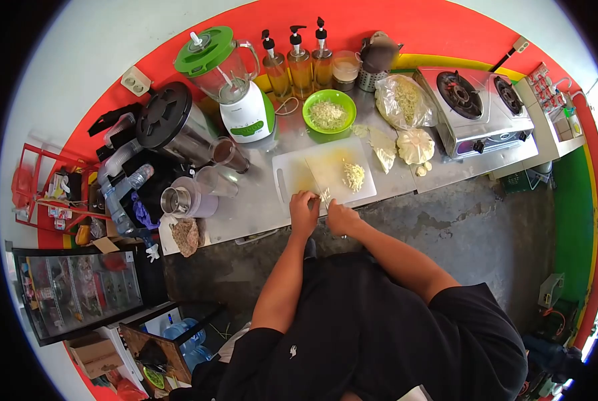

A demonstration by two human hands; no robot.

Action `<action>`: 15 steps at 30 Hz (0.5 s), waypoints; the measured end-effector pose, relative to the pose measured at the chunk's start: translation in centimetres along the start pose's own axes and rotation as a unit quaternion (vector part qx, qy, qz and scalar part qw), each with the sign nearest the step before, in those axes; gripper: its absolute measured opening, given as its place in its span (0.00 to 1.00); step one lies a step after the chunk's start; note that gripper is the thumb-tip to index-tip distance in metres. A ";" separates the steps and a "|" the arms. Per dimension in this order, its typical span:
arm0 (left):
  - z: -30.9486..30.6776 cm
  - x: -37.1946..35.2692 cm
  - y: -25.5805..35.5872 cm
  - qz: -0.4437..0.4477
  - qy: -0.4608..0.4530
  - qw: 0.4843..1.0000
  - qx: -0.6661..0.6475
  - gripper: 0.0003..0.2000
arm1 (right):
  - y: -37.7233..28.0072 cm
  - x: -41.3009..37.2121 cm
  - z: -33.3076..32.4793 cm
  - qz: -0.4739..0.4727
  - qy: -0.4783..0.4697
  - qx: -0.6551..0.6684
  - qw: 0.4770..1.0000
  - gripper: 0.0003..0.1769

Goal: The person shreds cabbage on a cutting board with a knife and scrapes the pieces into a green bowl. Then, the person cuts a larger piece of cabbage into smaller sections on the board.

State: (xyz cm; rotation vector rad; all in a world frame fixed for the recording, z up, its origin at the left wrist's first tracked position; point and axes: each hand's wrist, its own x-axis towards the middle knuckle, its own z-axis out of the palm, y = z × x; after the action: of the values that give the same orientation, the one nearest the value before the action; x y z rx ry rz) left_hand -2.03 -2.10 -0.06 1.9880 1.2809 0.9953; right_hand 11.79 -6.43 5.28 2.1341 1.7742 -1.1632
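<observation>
White board (299, 175), pale yellow shreds (353, 176), dull grey counter (259, 207). A lime-green bowl (310, 121); a blender (247, 117) with green lid and white-and-green base; amber bottles (300, 65) with black pumps; a silver stove (476, 117) with black burners; cream-white cabbage (414, 146). The wall (379, 27) is red, its stripe (446, 61) yellow. Black shirt (392, 327), small white logo.

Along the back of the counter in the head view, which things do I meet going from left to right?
Blender → green bowl → plastic bag → gas stove.
</observation>
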 end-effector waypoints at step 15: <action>0.1 -0.1 -0.2 0.009 0.012 1.000 0.019 0.05 | -0.5 0.4 1.3 0.012 0.042 -0.004 0.999 0.19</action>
State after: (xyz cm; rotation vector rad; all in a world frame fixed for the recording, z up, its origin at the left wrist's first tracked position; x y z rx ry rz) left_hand -2.10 -2.10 -0.33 2.0249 1.3062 1.0119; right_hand 10.79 -6.66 4.28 2.2250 1.7797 -1.0745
